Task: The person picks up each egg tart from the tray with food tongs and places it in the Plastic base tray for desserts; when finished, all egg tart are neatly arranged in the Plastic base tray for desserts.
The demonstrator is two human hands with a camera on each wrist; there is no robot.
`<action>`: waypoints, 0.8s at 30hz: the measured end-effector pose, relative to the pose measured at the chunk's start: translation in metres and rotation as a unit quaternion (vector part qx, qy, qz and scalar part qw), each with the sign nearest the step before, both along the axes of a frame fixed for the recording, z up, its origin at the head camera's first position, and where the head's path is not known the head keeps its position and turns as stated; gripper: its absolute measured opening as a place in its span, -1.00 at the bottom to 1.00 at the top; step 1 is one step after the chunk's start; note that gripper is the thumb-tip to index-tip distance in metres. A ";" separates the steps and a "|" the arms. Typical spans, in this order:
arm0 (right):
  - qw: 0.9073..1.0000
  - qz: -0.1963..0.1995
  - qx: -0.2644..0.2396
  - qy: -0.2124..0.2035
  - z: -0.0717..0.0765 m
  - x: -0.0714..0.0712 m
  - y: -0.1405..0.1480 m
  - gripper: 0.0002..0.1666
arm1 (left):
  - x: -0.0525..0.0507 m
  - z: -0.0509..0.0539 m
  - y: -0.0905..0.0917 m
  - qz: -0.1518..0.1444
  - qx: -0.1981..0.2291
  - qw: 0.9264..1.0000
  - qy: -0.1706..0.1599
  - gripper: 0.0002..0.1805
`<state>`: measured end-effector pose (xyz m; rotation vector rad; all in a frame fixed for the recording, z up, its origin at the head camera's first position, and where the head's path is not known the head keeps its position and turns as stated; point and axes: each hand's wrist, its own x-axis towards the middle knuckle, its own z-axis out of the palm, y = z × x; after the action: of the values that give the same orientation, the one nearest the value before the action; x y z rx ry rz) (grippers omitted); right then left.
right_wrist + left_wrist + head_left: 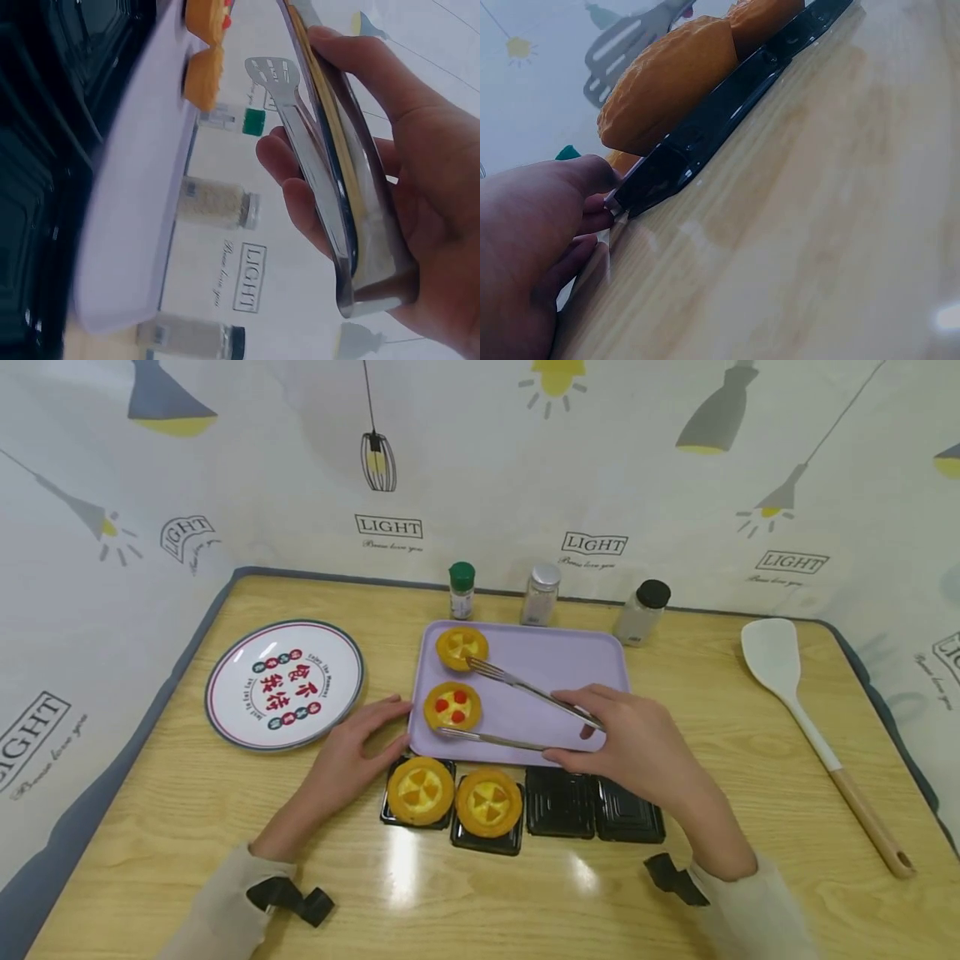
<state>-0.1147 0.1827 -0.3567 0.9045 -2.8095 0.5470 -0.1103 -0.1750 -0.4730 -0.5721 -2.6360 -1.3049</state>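
Holding splayed silver metal tongs (pixel 517 682) in the right hand (pixel 637 743), astride the round golden tart with 3 red toppings (pixel 453 706), mid-frame on the rectangular lilac tray (pixel 558 652). Touching the tray's edge with the loosely spread left hand (pixel 356 752). Likely light, crumbly: pinch softly by opposite sides.

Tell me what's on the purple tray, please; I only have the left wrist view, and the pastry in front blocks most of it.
Observer: Two tarts: a red-topped tart and, on its far side, an orange-topped tart.
Operator: Good. I catch only part of the metal tongs. How are they placed?
Observer: The right hand holds them spread, so in the head view the two arms straddle the red-topped tart; whether the tips touch it, I can't tell.
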 end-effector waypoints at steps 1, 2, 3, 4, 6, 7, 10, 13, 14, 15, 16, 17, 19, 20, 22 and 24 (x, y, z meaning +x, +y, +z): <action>1.000 -0.002 0.001 -0.007 -0.003 -0.002 -0.003 -0.24 | 0.000 0.000 0.000 0.000 0.000 1.000 0.001 -0.52; 1.000 -0.003 0.000 -0.013 -0.005 -0.003 -0.005 -0.24 | 0.000 0.000 0.000 0.000 0.000 1.000 0.002 -0.52; 1.000 -0.003 -0.003 -0.019 -0.007 -0.005 -0.007 -0.24 | 0.000 0.000 0.000 0.000 0.000 1.000 0.003 -0.52; 1.000 -0.003 -0.005 -0.023 -0.009 -0.006 -0.009 -0.24 | 0.000 0.000 0.001 0.000 0.000 1.000 0.005 -0.52; 1.000 -0.001 -0.009 -0.028 -0.013 -0.007 -0.012 -0.26 | 0.000 0.000 0.001 -0.001 0.002 1.000 0.007 -0.53; 1.000 0.001 -0.011 -0.029 -0.015 -0.008 -0.013 -0.27 | 0.000 -0.001 0.001 -0.001 0.002 1.000 0.007 -0.53; 0.999 0.006 -0.012 -0.032 -0.019 -0.010 -0.015 -0.31 | 0.000 -0.002 0.001 -0.001 0.000 1.000 0.008 -0.52; 0.999 0.010 -0.012 -0.037 -0.022 -0.011 -0.016 -0.34 | 0.001 -0.003 0.000 -0.003 -0.001 1.000 0.006 -0.52; 0.999 0.010 -0.013 -0.039 -0.022 -0.011 -0.016 -0.35 | 0.001 -0.002 0.000 -0.003 -0.002 1.000 0.006 -0.52; 0.999 0.012 -0.013 -0.040 -0.023 -0.012 -0.017 -0.35 | 0.001 -0.002 0.000 -0.003 -0.003 1.000 0.006 -0.52; 0.999 0.012 -0.014 -0.041 -0.023 -0.012 -0.017 -0.36 | 0.001 -0.002 0.000 -0.004 -0.003 1.000 0.006 -0.52; 0.999 0.012 -0.014 -0.041 -0.022 -0.012 -0.017 -0.36 | 0.001 -0.002 -0.001 -0.003 -0.004 1.000 0.005 -0.52; 0.999 0.013 -0.014 -0.040 -0.022 -0.012 -0.018 -0.37 | 0.000 -0.002 -0.001 -0.004 -0.005 1.000 0.006 -0.52; 0.999 0.014 -0.014 -0.039 -0.021 -0.012 -0.018 -0.38 | 0.000 -0.002 -0.001 -0.004 -0.007 1.000 0.008 -0.52; 0.999 0.016 -0.014 -0.037 -0.021 -0.013 -0.019 -0.39 | 0.000 -0.002 -0.001 -0.004 -0.008 1.000 0.010 -0.52; 0.999 0.017 -0.015 -0.035 -0.022 -0.013 -0.019 -0.39 | -0.001 -0.002 -0.001 -0.005 -0.007 1.000 0.012 -0.52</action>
<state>-0.1278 0.1639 -0.3782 0.9476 -2.8446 0.6360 -0.1109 -0.1759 -0.4749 -0.5993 -2.6284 -1.2739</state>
